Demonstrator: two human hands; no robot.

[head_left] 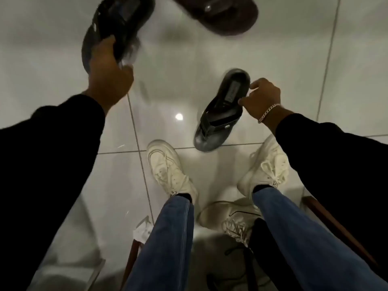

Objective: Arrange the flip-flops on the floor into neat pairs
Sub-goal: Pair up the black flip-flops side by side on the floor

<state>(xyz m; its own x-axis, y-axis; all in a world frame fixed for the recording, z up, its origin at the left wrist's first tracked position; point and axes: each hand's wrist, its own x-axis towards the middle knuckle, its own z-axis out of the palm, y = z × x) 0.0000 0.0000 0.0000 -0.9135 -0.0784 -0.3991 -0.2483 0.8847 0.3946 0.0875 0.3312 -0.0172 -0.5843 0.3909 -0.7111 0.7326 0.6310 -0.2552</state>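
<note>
My left hand (pixel 110 69) is closed around one end of a black flip-flop (pixel 120 22) and holds it above the white tiled floor at the upper left; the image is blurred there. A second black flip-flop (pixel 220 111) lies on the floor right of centre, toe toward me. My right hand (pixel 263 97), with a chain bracelet on the wrist, pinches that flip-flop's right edge near the heel between thumb and fingers. A dark brown flip-flop (pixel 222 15) lies at the top edge, partly cut off.
My two feet in white sneakers (pixel 168 166) (pixel 267 166) and blue jeans stand just below the second black flip-flop. Another pale sneaker (pixel 231 217) lies between my legs. A brown wooden edge (pixel 336 227) runs at the lower right. Glossy tiles (pixel 178 80) spread between the flip-flops.
</note>
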